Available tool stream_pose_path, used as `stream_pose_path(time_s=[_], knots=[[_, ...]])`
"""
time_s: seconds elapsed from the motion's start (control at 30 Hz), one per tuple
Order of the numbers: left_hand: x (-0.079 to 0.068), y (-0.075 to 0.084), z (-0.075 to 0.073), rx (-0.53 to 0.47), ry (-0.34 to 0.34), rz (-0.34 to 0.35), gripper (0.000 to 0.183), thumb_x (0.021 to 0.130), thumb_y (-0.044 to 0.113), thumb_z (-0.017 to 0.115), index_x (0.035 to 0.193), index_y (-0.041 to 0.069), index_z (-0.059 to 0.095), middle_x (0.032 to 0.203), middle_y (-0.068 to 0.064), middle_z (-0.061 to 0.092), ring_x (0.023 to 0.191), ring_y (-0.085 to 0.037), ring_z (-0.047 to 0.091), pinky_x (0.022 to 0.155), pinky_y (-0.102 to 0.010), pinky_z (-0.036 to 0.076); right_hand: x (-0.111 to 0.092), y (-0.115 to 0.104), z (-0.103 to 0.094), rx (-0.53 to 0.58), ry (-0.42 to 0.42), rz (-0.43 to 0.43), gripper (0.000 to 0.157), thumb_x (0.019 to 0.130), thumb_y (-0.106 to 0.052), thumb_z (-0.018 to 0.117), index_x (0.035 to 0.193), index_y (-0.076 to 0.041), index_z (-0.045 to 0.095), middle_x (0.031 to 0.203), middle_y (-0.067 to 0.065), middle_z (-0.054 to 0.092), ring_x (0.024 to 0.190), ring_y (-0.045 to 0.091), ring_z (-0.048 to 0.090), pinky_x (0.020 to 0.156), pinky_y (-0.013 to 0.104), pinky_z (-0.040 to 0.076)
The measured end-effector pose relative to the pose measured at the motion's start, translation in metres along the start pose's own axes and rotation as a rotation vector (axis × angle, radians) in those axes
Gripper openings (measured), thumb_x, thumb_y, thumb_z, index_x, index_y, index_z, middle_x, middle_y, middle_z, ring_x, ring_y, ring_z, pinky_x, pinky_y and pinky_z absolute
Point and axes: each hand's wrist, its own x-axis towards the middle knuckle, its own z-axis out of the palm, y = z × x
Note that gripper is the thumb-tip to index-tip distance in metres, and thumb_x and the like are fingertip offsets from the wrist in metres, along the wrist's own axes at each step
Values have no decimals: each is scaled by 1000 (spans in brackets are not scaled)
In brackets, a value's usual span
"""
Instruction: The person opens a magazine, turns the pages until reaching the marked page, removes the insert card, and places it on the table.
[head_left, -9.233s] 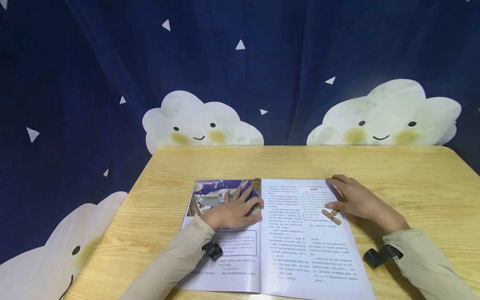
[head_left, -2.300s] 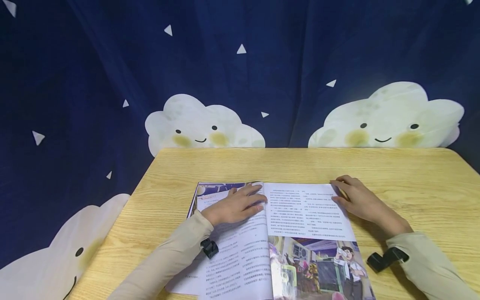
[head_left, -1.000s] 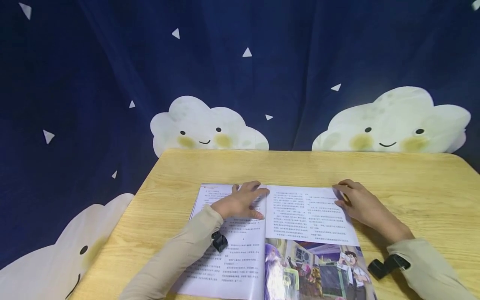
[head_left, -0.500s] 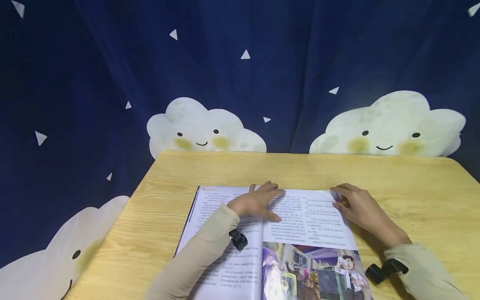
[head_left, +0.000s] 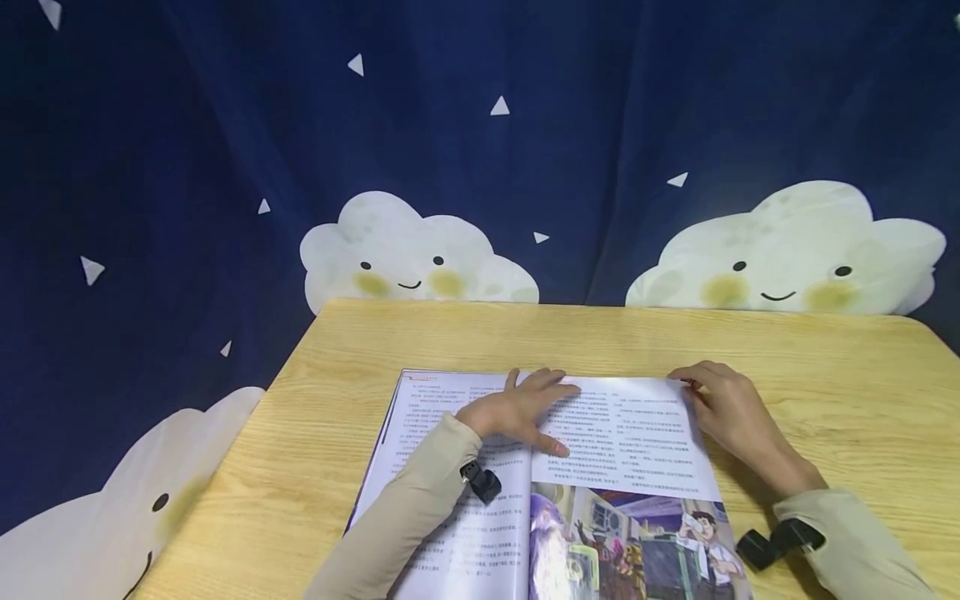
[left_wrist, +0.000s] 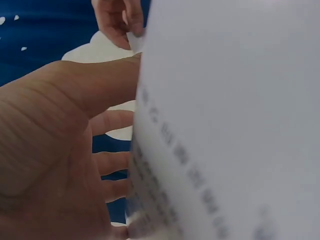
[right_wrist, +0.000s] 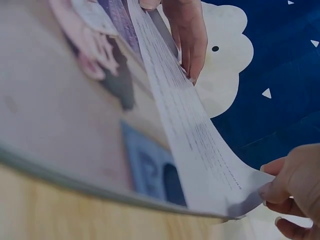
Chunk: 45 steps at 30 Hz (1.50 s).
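An open magazine (head_left: 472, 533) lies on the table, printed text on its left page and text above a colour picture on its right. My left hand (head_left: 517, 410) rests with spread fingers across the fold near the top edge, fingertips and thumb on the right page. My right hand (head_left: 731, 412) pinches the top right corner of the right page (head_left: 652, 433) between thumb and fingers. In the right wrist view that page corner (right_wrist: 245, 200) bends up at the fingertips. The left wrist view shows the left hand (left_wrist: 55, 135) against the blurred page (left_wrist: 225, 100).
The wooden table (head_left: 337, 342) extends around the magazine on both sides and behind it. At its far edge hangs a dark blue curtain (head_left: 435, 125) with white clouds and small triangles. A black wrist camera (head_left: 480, 482) sits on each sleeve.
Since the oldest frame, the magazine shows a different spread, with the colour picture on the right. My left hand has shifted right over the fold. My right hand now pinches the page corner.
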Motion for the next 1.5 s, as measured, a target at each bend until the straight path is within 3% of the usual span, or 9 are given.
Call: stream_pose_path(time_s=[0.2, 0.43, 0.63, 0.83, 1.0, 1.1, 1.33, 1.5], knots=[[-1, -1, 2, -5, 19, -3, 96, 75, 52, 78, 152, 24, 28, 160, -8, 15, 148, -24, 9, 114, -59, 3, -1, 0, -1, 2, -17, 42, 34, 74, 18, 67, 105, 3, 68, 89, 15, 68, 79, 29, 64, 64, 44, 53], [1, -4, 2, -10, 87, 43, 97, 73, 49, 81, 151, 21, 31, 157, -10, 24, 148, -29, 7, 117, -51, 7, -2, -1, -7, 26, 35, 91, 35, 74, 19, 68, 103, 0, 71, 84, 12, 69, 74, 26, 64, 61, 24, 44], [6, -6, 3, -34, 140, 69, 94, 75, 47, 80, 151, 20, 31, 153, -4, 31, 143, -23, 25, 117, -38, 17, -4, 2, -10, 34, 61, 100, 29, 75, 19, 68, 92, -3, 74, 81, 6, 70, 72, 18, 62, 62, 16, 42], [6, -6, 3, -43, 153, 85, 84, 82, 44, 76, 150, 19, 34, 152, -4, 35, 140, -22, 32, 115, -34, 23, -5, 6, -10, 35, 69, 114, 27, 74, 17, 70, 91, -3, 74, 80, 5, 70, 69, 19, 63, 60, 19, 46], [3, -3, 0, 0, 143, 78, 77, 85, 42, 73, 148, 18, 37, 152, -9, 36, 138, -26, 36, 115, -36, 24, -4, 6, -12, 56, 42, 146, 18, 83, 8, 68, 97, -2, 73, 86, 8, 71, 74, 22, 65, 64, 28, 51], [2, -2, 0, 13, 140, 60, 72, 86, 41, 72, 147, 18, 40, 153, -9, 36, 138, -27, 37, 115, -36, 26, -3, 8, -16, 72, 39, 168, 15, 88, 0, 66, 102, -2, 72, 91, 11, 72, 77, 21, 64, 66, 26, 49], [2, -2, 0, -24, 164, 49, 76, 88, 38, 70, 151, 16, 32, 150, -6, 38, 136, -25, 40, 112, -35, 31, -5, 16, -23, 96, 35, 209, 19, 94, -10, 63, 108, -1, 70, 95, 14, 72, 74, 2, 58, 64, 16, 46], [1, -4, 1, -61, 201, 51, 75, 92, 37, 66, 152, 13, 29, 143, -7, 42, 126, -21, 48, 106, -31, 39, -5, 17, -21, 124, -38, 255, 24, 98, -17, 58, 113, -1, 68, 98, 17, 71, 77, 15, 61, 64, 21, 47]])
